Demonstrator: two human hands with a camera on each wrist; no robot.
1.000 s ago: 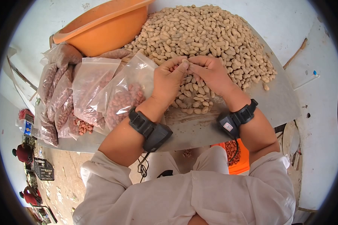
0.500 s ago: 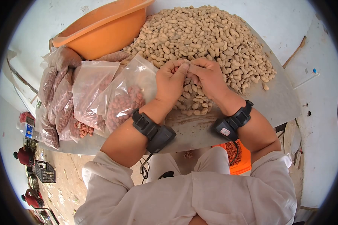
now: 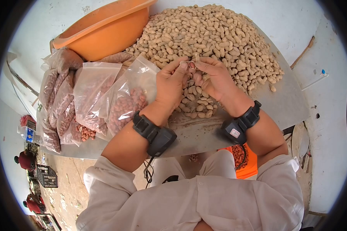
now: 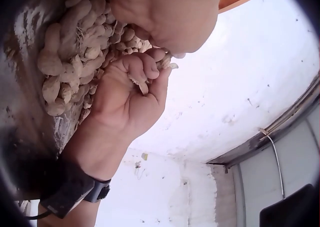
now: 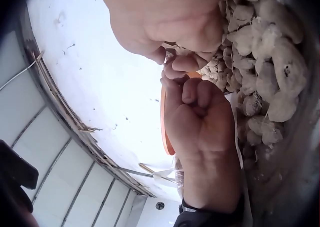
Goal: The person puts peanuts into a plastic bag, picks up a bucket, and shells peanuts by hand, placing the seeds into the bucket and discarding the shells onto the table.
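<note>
Both hands meet over the near edge of a large heap of unshelled peanuts (image 3: 208,34). My left hand (image 3: 170,82) pinches a cracked peanut (image 3: 192,65), whose reddish kernels show between the fingertips. In the right wrist view the other fingers of this left hand (image 5: 200,119) are curled into the palm. Thumb and forefinger of my right hand (image 3: 219,79) pinch a pale piece of peanut shell (image 3: 197,57), close beside the cracked peanut. Another shell piece (image 4: 141,85) lies in the curled fingers of the right hand (image 4: 127,99), as the left wrist view shows.
Clear bags of red kernels (image 3: 129,104) lie left of the heap on the grey table (image 3: 196,134). An orange basin (image 3: 104,34) stands behind them. Below the table edge sits an orange container (image 3: 250,161) with red-brown contents. Two people (image 3: 26,159) are far left near black crates (image 3: 46,176).
The fingertips have drawn slightly apart, and the peanut between them is now open with its kernels showing. A shell piece now stands up in the right fingertips.
</note>
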